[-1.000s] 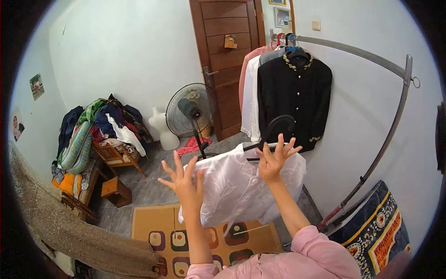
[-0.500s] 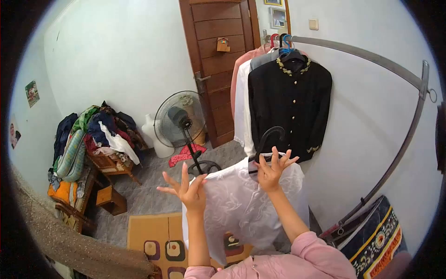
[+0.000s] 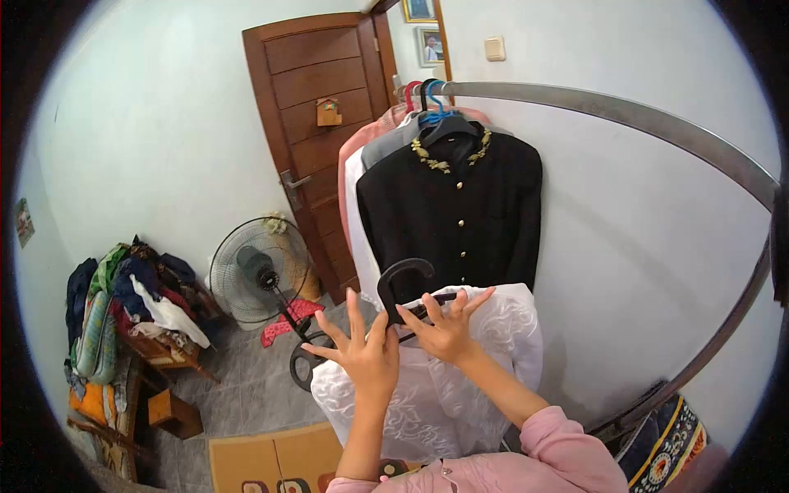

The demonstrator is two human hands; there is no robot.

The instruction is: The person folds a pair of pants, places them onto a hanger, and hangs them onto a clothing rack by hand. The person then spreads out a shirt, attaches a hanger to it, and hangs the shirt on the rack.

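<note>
A white lace blouse (image 3: 419,403) hangs in front of me on a black clothes hanger (image 3: 403,275), whose hook sticks up above the collar. My left hand (image 3: 366,357) pinches the blouse by the neckline beside the hanger's neck, its other fingers spread. Close by on the right, my right hand (image 3: 448,330) has thumb and forefinger closed at the base of the hook, its remaining fingers fanned out. The exact pinch points are partly hidden by the fingers.
A metal clothes rail (image 3: 575,99) carries a black jacket (image 3: 460,205) and several other garments. Behind stand a fan (image 3: 261,267), a wooden door (image 3: 316,107) and a heap of clothes (image 3: 152,300). A patterned mat (image 3: 271,456) lies on the floor.
My left hand has moved from the blouse's shoulder inward to the hanger's neck, near my right hand. The view has shifted closer to the rail, and the blouse's shoulders now spread on both sides.
</note>
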